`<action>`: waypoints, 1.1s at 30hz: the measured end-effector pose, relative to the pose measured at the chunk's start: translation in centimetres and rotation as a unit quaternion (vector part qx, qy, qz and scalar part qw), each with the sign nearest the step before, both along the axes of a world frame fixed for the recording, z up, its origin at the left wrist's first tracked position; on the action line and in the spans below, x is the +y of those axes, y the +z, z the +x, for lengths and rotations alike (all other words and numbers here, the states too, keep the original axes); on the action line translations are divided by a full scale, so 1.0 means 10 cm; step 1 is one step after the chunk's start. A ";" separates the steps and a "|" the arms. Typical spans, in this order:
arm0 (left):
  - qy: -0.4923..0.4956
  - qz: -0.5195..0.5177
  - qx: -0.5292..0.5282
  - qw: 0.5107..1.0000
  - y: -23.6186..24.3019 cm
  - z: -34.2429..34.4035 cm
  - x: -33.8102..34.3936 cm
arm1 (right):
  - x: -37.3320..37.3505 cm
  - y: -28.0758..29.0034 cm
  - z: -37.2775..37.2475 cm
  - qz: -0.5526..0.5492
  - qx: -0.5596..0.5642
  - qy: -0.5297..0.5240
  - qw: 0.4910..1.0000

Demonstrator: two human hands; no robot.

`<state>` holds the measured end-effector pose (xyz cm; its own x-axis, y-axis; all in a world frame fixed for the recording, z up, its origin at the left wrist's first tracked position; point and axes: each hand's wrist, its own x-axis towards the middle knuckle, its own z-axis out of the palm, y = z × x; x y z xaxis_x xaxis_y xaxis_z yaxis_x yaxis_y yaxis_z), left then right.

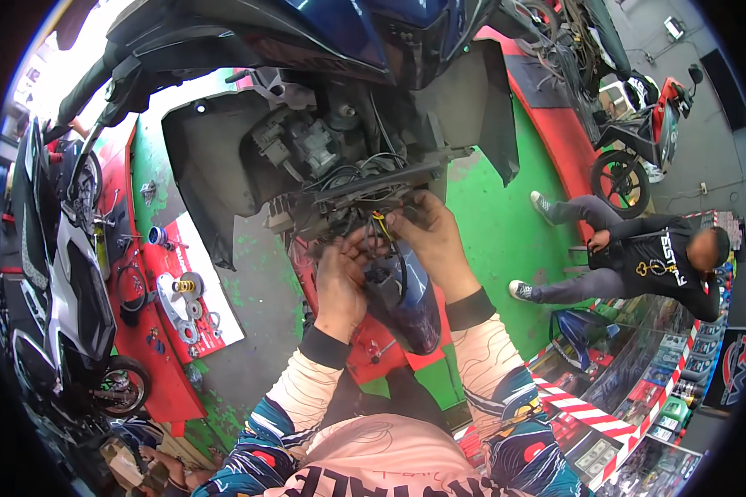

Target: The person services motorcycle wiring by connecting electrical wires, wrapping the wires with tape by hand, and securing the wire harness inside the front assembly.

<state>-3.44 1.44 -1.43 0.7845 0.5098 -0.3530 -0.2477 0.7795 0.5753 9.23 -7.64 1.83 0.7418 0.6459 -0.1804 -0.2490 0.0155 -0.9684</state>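
Note:
Both my hands are up at the front of a dark blue scooter (406, 33), whose inner parts are laid bare. My right hand (427, 244) pinches thin wires (380, 222), some yellow and red, at the end of a black cable. Beside it, my left hand (341, 286) has its fingers curled in at the same bundle, closed on wiring that its fingers partly hide. More black cables (356, 176) loop just above. Below my hands, the blue and black front fender (414, 311) is seen.
Dark inner panels (207, 157) hang on both sides. At left, a white sheet (195, 290) holds loose metal parts on a red platform (162, 389), beside a parked motorcycle (79, 306). A person in black (646, 257) sits at right, near a glass display counter (597, 398) and a red scooter (663, 124).

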 end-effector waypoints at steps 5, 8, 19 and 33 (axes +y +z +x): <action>0.016 0.042 0.049 0.998 0.03 0.05 -0.21 | -0.03 0.06 0.03 -0.009 -0.004 0.006 1.000; 0.114 0.122 0.130 0.977 -0.07 0.07 -0.28 | 0.02 0.10 -0.04 0.001 0.035 -0.004 0.999; 0.059 0.147 0.190 0.969 0.11 0.20 -0.14 | 0.02 0.17 0.07 -0.062 0.051 0.028 0.996; 0.037 0.474 0.243 0.845 0.08 0.10 0.09 | 0.13 0.36 -0.03 -0.149 0.012 0.018 0.989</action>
